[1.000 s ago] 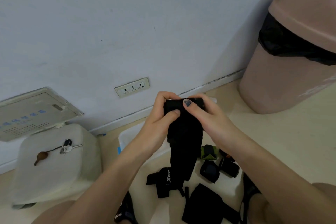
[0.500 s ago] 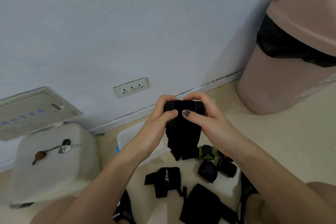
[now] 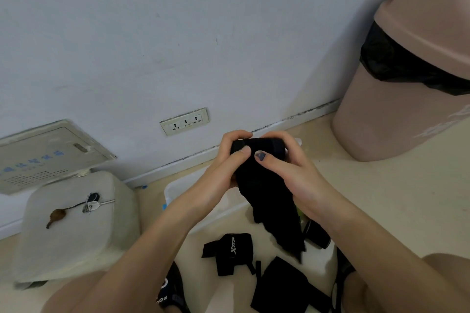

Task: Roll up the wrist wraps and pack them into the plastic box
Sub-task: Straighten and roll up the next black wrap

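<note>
Head view, looking down: nearest on the floor [image 3: 381, 185] lie a flat black wrap [image 3: 282, 284] and, just beyond it, a folded black wrap with white lettering [image 3: 232, 251]. To their right, a small rolled wrap [image 3: 318, 235] shows partly behind the right forearm. Above these, both hands hold a black wrist wrap [image 3: 264, 185] in the air. The left hand [image 3: 223, 173] has its grip closed round the rolled top end, thumb pressed on the front. The right hand [image 3: 287, 173] grips the same roll from the other side, its thumb with a dark-painted nail lying across the cloth. The loose tail of the wrap hangs down from the roll, its end just above the floor items. Behind the hands sits the clear plastic box [image 3: 178, 185], mostly hidden by the arms. Left of it stands a white stool [image 3: 71, 236] with keys [image 3: 91, 202] on top. A pink bin [image 3: 407, 99] stands at the right against the wall [image 3: 178, 33], which carries a socket strip [image 3: 184, 121].
</note>
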The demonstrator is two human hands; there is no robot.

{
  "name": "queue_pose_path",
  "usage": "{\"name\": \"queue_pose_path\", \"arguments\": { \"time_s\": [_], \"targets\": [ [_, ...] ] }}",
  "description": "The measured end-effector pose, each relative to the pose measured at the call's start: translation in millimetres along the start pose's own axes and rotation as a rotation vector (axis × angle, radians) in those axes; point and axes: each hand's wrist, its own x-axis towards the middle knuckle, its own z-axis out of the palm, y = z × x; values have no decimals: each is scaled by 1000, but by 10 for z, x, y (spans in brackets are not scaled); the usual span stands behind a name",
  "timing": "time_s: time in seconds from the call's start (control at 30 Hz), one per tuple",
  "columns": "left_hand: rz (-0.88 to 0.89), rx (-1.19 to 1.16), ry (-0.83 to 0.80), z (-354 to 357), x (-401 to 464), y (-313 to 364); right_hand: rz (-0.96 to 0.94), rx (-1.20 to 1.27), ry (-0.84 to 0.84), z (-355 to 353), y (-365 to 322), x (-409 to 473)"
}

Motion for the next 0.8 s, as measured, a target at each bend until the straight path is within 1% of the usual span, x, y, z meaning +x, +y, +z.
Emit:
{"name": "queue_pose_path", "arguments": {
  "time_s": [0.23,0.33,0.43,0.53,0.6,0.67,0.77,0.8],
  "targets": [
    [-6,-61,35,0,-12,-10,-20,-14,-75,-32,-25,-14],
    [11,-65,55,0,-22,-37,11,-35,-88,-40,4,17],
    [36,11,49,11,-50,-60,44,-65,-89,-7,46,31],
    [58,87,19,21,-85,-64,-3,-99,-52,11,64,14],
    [45,96,3,34,-62,-95,-23,-99,-48,-3,67,11],
    [16,44,26,79,-41,-93,-41,-92,-45,-11,67,15],
    [-47,-107,100,95,-16,-74,-68,-97,-46,-21,48,8],
    [-68,-107,103,81,-19,-80,-73,-100,-51,-22,43,3]
  ]
}}
